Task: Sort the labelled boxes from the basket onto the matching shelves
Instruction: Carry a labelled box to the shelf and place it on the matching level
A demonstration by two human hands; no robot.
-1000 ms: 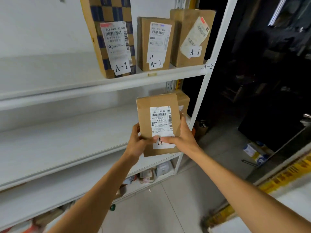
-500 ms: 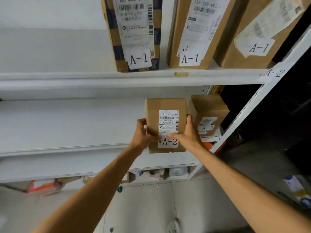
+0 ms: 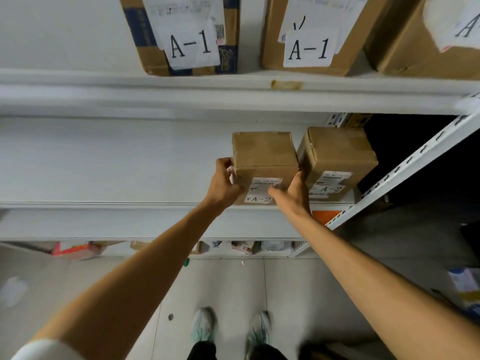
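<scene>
A brown cardboard box labelled A-2 (image 3: 263, 157) stands on the middle white shelf (image 3: 117, 162), near its front edge. My left hand (image 3: 224, 184) grips its left side and my right hand (image 3: 292, 193) grips its right front corner, thumb across the label. A second A-2 box (image 3: 337, 157) stands right beside it on the same shelf. On the shelf above stand three boxes, two reading A-1 (image 3: 187, 35) (image 3: 311, 35); the third box (image 3: 426, 37) shows only part of its label.
The shelf's white upright post (image 3: 405, 172) slants at the right. Left of the held box the middle shelf is bare. Small packages (image 3: 75, 249) lie on the lowest shelf. My shoes (image 3: 205, 328) stand on the grey tiled floor.
Both hands have carried the A-2 box forward and set it down onto the middle shelf next to the other A-2 box. The view has tilted down, showing the box's top.
</scene>
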